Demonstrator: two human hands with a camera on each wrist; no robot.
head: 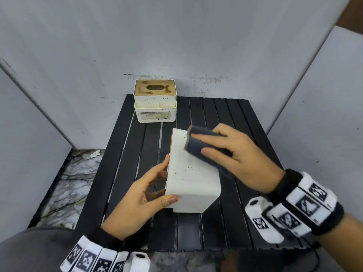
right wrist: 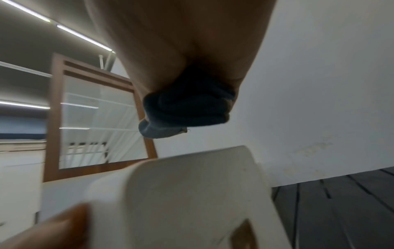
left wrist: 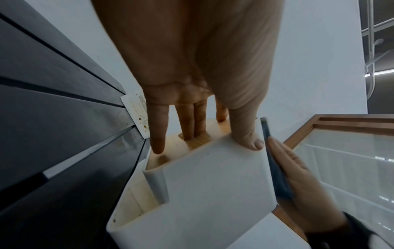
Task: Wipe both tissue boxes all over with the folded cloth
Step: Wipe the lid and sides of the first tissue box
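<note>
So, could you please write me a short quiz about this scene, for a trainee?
1. True or false: the right hand presses the folded dark blue cloth on the white speckled tissue box that lies on its side.
2. Where are the middle fingers of the left hand? A: in the slot of the wooden lid. B: flat on the black slatted table.
3. Fill in: the second white tissue box with wooden lid stands at the table's ___ edge.

Key: 1 true; 2 A; 3 far.
</note>
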